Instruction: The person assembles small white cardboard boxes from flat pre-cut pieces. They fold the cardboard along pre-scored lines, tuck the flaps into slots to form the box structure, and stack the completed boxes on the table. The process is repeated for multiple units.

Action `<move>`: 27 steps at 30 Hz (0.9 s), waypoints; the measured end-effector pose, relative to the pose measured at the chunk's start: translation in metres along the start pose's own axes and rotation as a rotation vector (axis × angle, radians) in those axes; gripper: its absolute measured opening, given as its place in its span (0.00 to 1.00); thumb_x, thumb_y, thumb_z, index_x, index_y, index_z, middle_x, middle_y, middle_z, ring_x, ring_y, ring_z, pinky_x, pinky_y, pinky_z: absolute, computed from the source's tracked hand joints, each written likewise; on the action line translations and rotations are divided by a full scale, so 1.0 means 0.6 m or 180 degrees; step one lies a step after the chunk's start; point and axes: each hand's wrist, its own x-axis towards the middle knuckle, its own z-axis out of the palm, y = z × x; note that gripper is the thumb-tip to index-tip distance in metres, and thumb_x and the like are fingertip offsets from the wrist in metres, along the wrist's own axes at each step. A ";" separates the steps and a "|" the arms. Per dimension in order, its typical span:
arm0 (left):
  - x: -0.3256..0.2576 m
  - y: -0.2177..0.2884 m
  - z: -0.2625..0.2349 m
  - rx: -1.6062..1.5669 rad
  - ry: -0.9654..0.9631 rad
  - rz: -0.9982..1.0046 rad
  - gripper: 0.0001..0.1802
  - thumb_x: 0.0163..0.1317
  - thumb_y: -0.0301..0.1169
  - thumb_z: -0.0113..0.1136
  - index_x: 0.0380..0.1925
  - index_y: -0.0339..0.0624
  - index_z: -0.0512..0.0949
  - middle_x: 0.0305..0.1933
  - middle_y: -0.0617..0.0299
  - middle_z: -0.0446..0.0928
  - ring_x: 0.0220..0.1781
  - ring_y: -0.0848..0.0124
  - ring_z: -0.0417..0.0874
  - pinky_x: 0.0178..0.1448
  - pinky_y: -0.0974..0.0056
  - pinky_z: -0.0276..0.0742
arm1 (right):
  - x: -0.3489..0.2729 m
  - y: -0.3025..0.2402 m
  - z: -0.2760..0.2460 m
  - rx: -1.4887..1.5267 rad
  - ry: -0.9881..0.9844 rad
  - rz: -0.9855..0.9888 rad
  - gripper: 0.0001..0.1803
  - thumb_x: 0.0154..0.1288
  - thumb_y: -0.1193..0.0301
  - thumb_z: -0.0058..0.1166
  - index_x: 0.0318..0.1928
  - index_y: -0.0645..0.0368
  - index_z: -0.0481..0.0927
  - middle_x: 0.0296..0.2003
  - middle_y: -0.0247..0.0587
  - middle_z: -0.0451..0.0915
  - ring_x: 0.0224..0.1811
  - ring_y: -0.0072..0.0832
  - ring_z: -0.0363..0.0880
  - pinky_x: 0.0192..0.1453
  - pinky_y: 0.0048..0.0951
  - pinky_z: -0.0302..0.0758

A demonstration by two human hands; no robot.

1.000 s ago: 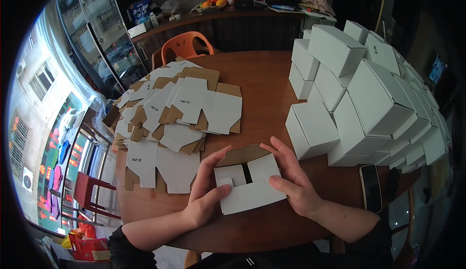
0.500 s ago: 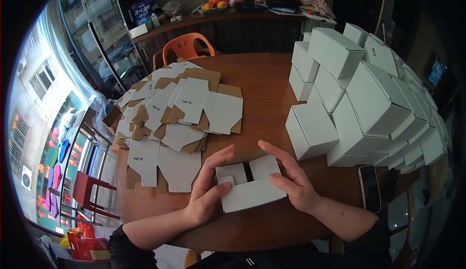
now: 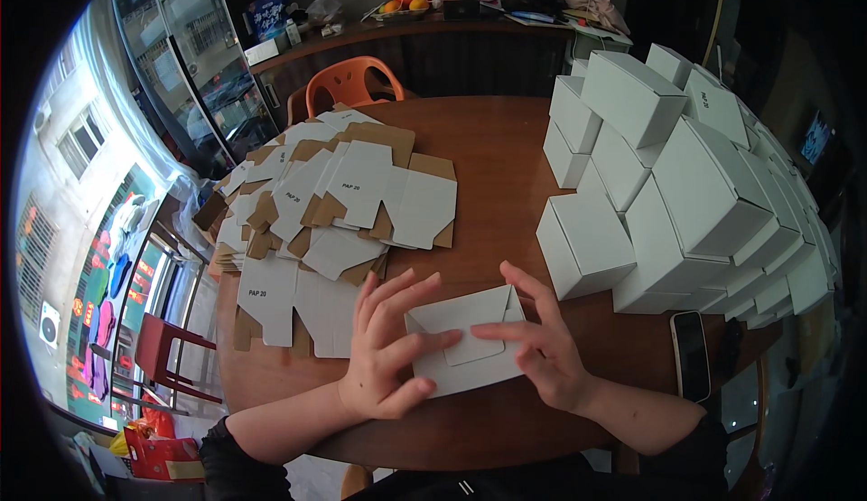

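A small white cardboard box (image 3: 488, 376) stands on the table between my hands, its end flaps folded over one another on top. My left hand (image 3: 384, 347) is at its left side, fingers spread, one fingertip touching the top flap. From the right, my right hand (image 3: 546, 352) reaches over the box with its index finger laid on the flap and the other fingers apart. Neither hand grips the box. Left of it lies a heap of flattened white-and-brown box blanks (image 3: 359, 180). To the right rises a stack of folded white boxes (image 3: 632, 212).
A phone (image 3: 690, 356) lies at the right edge of the brown wooden table (image 3: 488, 158). Beyond the table are an orange chair (image 3: 357, 81) and a sideboard (image 3: 343, 45) carrying fruit and bags. A red stool (image 3: 172, 356) stands at the left.
The box's top flaps, which stood partly open over a dark gap, are now folded flat. My hands have shifted from holding its sides to fingertips on top.
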 end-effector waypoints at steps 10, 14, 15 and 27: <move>0.010 0.015 -0.008 0.1130 -0.0036 0.0495 0.34 0.68 0.67 0.48 0.35 0.52 0.89 0.63 0.62 0.82 0.72 0.51 0.71 0.82 0.31 0.31 | 0.009 -0.021 -0.010 -0.1109 -0.0054 -0.0191 0.29 0.80 0.44 0.39 0.54 0.46 0.89 0.79 0.63 0.50 0.80 0.56 0.52 0.81 0.54 0.49; 0.009 0.008 -0.007 0.1071 -0.0021 0.0537 0.32 0.70 0.65 0.47 0.36 0.52 0.89 0.62 0.61 0.82 0.72 0.53 0.72 0.82 0.32 0.32 | 0.009 -0.024 -0.007 -0.1295 -0.0028 -0.0249 0.30 0.80 0.43 0.40 0.54 0.46 0.89 0.78 0.63 0.51 0.80 0.58 0.53 0.81 0.55 0.50; 0.009 0.004 -0.007 0.0873 -0.0012 0.0507 0.31 0.71 0.62 0.46 0.38 0.51 0.89 0.63 0.58 0.81 0.72 0.52 0.72 0.83 0.34 0.33 | 0.009 -0.024 -0.007 -0.1325 -0.0040 -0.0272 0.29 0.80 0.43 0.40 0.54 0.46 0.89 0.78 0.63 0.51 0.80 0.58 0.52 0.81 0.55 0.50; -0.013 -0.028 0.018 -0.1524 0.1327 -0.0948 0.10 0.57 0.21 0.59 0.37 0.42 0.69 0.64 0.48 0.66 0.66 0.58 0.68 0.75 0.51 0.59 | 0.010 -0.013 -0.013 0.0010 0.1184 0.0109 0.19 0.69 0.81 0.54 0.59 0.62 0.74 0.72 0.51 0.62 0.69 0.37 0.69 0.70 0.38 0.67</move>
